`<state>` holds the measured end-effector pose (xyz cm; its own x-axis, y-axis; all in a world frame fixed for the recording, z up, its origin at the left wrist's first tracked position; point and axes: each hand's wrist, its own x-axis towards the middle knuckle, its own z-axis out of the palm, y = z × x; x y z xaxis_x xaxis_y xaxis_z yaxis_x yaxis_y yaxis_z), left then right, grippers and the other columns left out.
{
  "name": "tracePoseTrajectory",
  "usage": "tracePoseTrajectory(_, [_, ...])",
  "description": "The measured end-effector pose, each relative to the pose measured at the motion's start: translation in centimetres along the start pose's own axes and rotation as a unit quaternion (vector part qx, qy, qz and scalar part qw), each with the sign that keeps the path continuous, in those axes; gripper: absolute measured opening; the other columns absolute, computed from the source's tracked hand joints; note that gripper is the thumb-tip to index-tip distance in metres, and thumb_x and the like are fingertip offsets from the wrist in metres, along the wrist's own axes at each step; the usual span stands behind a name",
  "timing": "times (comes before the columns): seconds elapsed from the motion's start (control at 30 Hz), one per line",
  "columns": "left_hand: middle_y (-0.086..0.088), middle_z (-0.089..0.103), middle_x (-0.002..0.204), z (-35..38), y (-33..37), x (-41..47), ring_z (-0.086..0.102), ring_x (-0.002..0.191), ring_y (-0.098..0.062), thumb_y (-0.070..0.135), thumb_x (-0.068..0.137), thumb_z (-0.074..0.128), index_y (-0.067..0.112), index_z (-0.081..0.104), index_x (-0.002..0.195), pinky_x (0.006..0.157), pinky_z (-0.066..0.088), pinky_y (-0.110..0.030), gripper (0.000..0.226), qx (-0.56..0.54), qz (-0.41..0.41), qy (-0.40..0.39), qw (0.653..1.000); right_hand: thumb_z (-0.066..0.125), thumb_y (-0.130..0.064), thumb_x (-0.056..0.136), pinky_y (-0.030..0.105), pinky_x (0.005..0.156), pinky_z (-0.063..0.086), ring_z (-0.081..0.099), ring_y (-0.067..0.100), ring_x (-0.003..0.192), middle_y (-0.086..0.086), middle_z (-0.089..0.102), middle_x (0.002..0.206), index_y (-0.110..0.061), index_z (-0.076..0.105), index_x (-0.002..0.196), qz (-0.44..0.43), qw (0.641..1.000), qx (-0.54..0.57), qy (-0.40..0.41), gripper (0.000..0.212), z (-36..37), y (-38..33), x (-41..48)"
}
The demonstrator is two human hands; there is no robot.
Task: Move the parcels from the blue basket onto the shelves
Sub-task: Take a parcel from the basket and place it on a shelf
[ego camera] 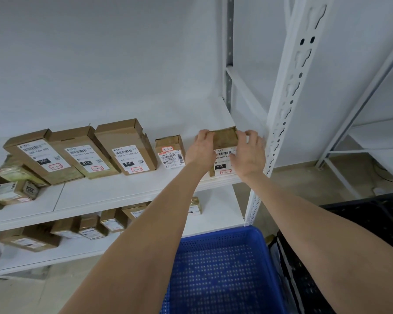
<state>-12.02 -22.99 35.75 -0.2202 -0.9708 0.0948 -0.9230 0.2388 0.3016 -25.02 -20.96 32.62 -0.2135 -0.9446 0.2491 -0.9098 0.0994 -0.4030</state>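
White shelf: hand-held parcel, label "010", perhaps "010-010-L".

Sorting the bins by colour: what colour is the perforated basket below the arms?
Blue, the basket, seen clearly in the head view.

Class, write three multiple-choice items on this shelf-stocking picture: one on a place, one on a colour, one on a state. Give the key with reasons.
1. Where is the parcel that both hands hold?
A. at the right end of the upper shelf
B. inside the basket
C. on the floor

2. What colour is the perforated basket?
A. red
B. blue
C. white

3. How do the hands stand?
A. both hang free
B. only one touches the parcel
C. left hand and right hand grip opposite sides

Key: 1 A, it stands beside the shelf post; 2 B, its plastic is plainly blue; 3 C, fingers wrap both edges.
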Motion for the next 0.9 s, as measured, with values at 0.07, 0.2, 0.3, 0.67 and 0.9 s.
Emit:
tracePoseTrajectory(0.07, [-0.001,0.031,0.148,-0.1,0.2,0.0,0.036,0.133,-0.019,-0.002,0.088,0.048,0.013,0.036,0.143,0.094,0.045,-0.036,0.058,0.019,0.026,0.006,0.999,0.056,-0.01,0.09,0.04,0.112,0.03,0.021,0.031,0.142,0.011,0.027,0.151,-0.014,0.035,0.143,-0.078,0.996,-0.037,-0.009,0.057,0.1,-0.4,0.6])
tracePoseTrajectory(0.2, [-0.002,0.029,0.151,0.7,0.4,0.3,0.031,0.138,-0.017,-0.004,0.09,0.048,0.01,0.036,0.141,0.098,0.045,-0.037,0.054,0.058,0.037,-0.013,0.998,0.047,-0.012,0.098,0.032,0.12,0.007,0.0,0.026,0.15,0.008,0.01,0.161,-0.01,0.016,0.153,-0.141,0.98,-0.118,-0.08,0.063,1.4,-0.4,1.5])
tracePoseTrajectory(0.3, [-0.004,0.026,0.154,1.3,0.0,0.6,0.025,0.142,-0.017,-0.002,0.092,0.049,0.009,0.035,0.142,0.105,0.04,-0.035,0.053,0.075,0.037,-0.02,0.996,0.046,-0.015,0.099,0.03,0.119,0.011,0.01,0.023,0.149,0.009,0.017,0.16,-0.009,0.018,0.152,-0.154,0.978,-0.12,-0.074,0.06,2.0,-0.1,1.9])
tracePoseTrajectory(0.67, [-0.004,0.023,0.156,1.5,-0.8,2.5,0.02,0.144,-0.015,0.0,0.092,0.05,0.01,0.028,0.147,0.11,0.03,-0.027,0.06,0.092,0.049,-0.006,0.995,0.044,-0.015,0.1,0.029,0.116,0.02,0.023,0.022,0.146,0.009,0.028,0.157,-0.012,0.029,0.15,-0.156,0.982,-0.095,-0.044,0.052,3.3,-0.3,3.9])
tracePoseTrajectory(0.9, [-0.005,0.032,0.152,1.7,-1.7,4.9,0.029,0.141,-0.017,0.002,0.093,0.047,0.01,0.037,0.142,0.11,0.029,-0.027,0.05,0.087,0.05,0.021,0.995,0.051,-0.015,0.097,0.03,0.116,0.019,0.026,0.024,0.145,0.013,0.031,0.155,-0.009,0.033,0.148,-0.146,0.986,-0.067,-0.041,0.055,4.5,-1.0,5.9])
